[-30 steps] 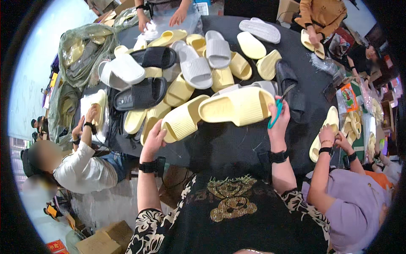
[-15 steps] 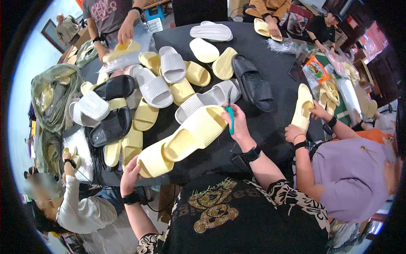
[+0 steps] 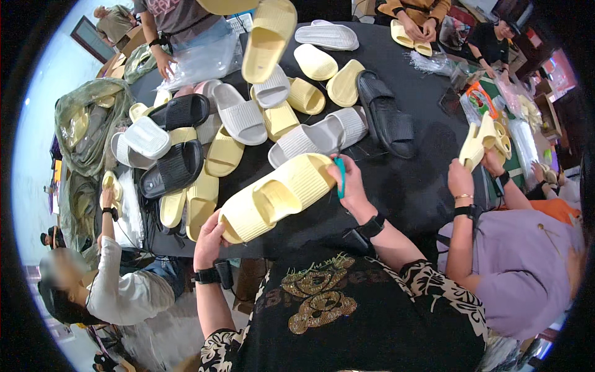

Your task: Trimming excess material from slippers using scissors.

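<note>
Workshop, slippers (image 3: 238,115) heaped on table (image 3: 427,118)

The black-topped table (image 3: 427,192) is strewn with pale-yellow slide sandals (image 3: 345,85), black slide sandals (image 3: 385,118) and grey slide sandals (image 3: 294,147); clear plastic bags (image 3: 207,62) are spread near its far-left edge.

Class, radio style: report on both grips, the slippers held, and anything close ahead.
Left grip: on left end of yellow slippers. Right grip: on right end, plus teal-handled tool. Slippers overlapping, above table. Gray slippers just beyond.
</note>
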{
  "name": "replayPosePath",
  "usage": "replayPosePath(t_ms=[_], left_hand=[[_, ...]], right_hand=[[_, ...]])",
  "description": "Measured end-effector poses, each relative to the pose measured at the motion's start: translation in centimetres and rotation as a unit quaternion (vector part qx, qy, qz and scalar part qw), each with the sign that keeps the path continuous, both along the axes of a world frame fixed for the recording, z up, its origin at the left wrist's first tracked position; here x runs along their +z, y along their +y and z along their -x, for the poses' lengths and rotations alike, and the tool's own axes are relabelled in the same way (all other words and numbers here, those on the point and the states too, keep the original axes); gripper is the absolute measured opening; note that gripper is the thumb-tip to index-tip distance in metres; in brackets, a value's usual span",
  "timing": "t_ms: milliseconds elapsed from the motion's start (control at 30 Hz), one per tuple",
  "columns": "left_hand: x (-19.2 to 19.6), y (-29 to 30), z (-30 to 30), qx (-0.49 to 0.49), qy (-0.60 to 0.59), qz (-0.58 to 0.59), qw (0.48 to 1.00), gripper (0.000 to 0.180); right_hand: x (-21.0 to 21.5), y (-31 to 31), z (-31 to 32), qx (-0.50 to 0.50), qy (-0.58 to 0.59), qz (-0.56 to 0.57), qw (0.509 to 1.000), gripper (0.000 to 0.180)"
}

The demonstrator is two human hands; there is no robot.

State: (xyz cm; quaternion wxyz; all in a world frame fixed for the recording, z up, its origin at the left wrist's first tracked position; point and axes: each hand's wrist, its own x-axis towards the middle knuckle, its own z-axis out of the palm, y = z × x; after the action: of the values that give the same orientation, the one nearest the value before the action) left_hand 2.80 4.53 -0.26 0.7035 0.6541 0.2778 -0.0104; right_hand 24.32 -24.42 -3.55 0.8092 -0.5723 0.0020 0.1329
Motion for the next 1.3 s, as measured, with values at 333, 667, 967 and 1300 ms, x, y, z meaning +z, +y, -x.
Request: replayPosePath(t_ms=[333,667,967,1300], left_hand=[[2.9,-3.5,-9.9,0.021,-0.064,0.146,0.987,0.038],[3.0,-12.3,-24.6,-0.090,-0.149,0.197,0.965,0.050],[-3.9,0.6,-27.6,0.141,-0.160,-0.262,0.941,0.044],[-3.2,0.1,-34.1,-0.017,0.019,-0.402,0.915,0.042]], right_hand=[[-1.3,-3.9,1.5,-0.086,0.140,-0.051,0.985,0.026],[-1.8,-2.5,3.4,0.021,0.077,0.003,0.997,0.028],[-1.5,-2.2,3.3,0.072,0.124,0.017,0.989,0.030],[-2.9,-2.6,2.7,0.100,0.101,0.045,0.989,0.035]])
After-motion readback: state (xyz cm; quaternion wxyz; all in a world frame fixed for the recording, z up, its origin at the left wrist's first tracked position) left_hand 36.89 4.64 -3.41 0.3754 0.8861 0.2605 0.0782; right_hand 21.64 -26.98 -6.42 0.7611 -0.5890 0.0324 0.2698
